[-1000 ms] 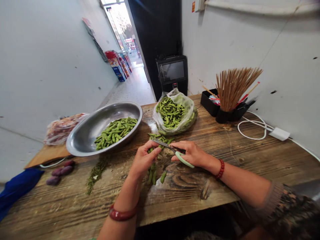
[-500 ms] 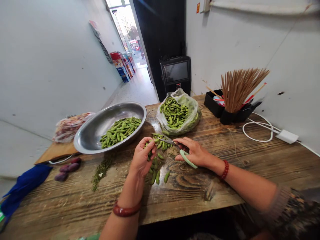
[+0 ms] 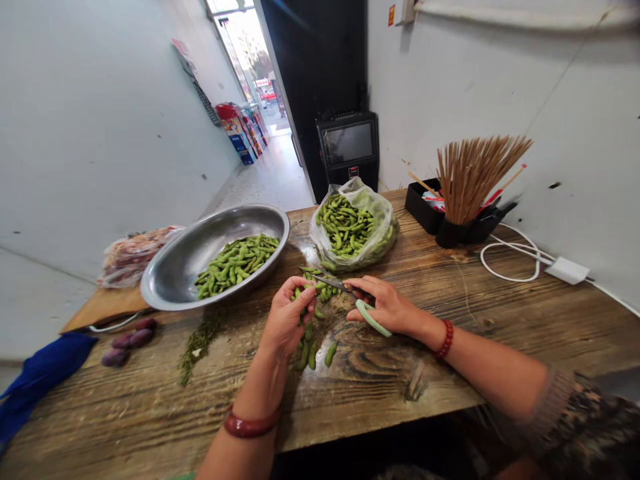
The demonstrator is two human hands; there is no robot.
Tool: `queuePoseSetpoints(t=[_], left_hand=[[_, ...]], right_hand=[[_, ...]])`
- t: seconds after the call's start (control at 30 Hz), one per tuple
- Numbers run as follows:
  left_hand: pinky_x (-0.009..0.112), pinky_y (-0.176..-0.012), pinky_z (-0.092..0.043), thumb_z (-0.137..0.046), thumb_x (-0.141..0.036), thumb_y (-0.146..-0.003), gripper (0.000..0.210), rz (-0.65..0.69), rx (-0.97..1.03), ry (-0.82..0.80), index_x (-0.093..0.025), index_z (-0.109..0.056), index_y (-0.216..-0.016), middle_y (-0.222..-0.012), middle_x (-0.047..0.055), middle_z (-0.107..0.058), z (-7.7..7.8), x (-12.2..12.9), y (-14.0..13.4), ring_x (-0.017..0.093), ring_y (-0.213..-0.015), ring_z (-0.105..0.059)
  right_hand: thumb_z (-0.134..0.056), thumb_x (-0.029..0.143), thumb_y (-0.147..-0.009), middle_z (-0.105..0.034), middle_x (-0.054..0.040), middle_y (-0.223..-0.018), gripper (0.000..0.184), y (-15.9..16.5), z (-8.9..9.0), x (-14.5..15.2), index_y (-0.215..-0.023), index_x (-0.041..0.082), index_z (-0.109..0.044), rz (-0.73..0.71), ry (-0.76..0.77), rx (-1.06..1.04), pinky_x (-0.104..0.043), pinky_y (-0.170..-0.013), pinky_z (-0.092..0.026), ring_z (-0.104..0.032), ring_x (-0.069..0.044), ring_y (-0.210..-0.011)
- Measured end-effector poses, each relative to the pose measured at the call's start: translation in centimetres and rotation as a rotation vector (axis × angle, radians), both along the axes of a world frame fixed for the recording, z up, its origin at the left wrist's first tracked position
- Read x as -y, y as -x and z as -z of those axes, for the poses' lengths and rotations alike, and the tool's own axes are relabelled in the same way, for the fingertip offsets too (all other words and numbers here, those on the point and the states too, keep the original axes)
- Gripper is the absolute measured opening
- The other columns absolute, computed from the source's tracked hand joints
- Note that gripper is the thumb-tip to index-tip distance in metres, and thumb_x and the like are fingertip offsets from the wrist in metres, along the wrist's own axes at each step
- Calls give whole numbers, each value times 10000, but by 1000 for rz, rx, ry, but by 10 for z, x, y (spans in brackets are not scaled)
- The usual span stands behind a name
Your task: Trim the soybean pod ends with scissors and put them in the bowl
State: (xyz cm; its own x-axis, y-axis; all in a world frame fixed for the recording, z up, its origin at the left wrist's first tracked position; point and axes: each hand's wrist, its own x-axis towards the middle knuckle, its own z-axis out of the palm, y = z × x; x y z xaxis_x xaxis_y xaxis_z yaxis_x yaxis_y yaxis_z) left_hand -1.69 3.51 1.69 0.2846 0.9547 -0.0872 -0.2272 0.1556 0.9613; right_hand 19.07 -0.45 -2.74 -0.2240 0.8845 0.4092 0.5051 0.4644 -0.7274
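Between the thumb and fingers of my left hand [image 3: 287, 317] is a green edamame pod [image 3: 316, 285], with more pods partly hidden behind the fingers. My right hand [image 3: 385, 305] grips scissors [image 3: 369, 317] with pale green handles, their blades pointing left at the pod's end. Loose pods [image 3: 330, 355] lie on the wooden table [image 3: 400, 373] beneath and beyond my hands. A large metal basin [image 3: 170, 267] at the left holds many pods. Behind my hands sits a clear plastic bag [image 3: 385, 220] filled with pods.
Stem trimmings [image 3: 197, 347] lie below the basin, with several purple fruits or tubers [image 3: 133, 339] and a blue cloth [image 3: 47, 377] farther left. A bag of pale pink food [image 3: 135, 253] rests on a board. Skewers [image 3: 470, 180] stand in a black holder near a white cable [image 3: 520, 257].
The view has shifted slightly, so the scene sits a little farther left. Both hands keep nearly the same pose, the scissors still at the pod.
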Motion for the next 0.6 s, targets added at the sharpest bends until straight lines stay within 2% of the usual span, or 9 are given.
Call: queuePoseSetpoints(t=[0.4,0.6], left_hand=[[122,-366,-269,-764,-278,-681,269,11,-6,-20,-171,-544,-793,-604,-55,-512,3,-1,1,44,-459,-409],[123,-365,-277,-776,-281,-664,279,4,-15,-15,-167,-558,-797,-656,-39,-548,2,-1,2,39,-468,-420]], right_hand=[[-769,381,-713,-570,-17,-826,546,0,-2,1,-1187,184,-581,5,13,17,-264,-647,-464,-531,-146,-712],[-771,406,-709,-575,-15,-795,530,-1,3,-2,-1159,175,-612,-2,-11,5,-251,-608,-454,-523,-135,-669]])
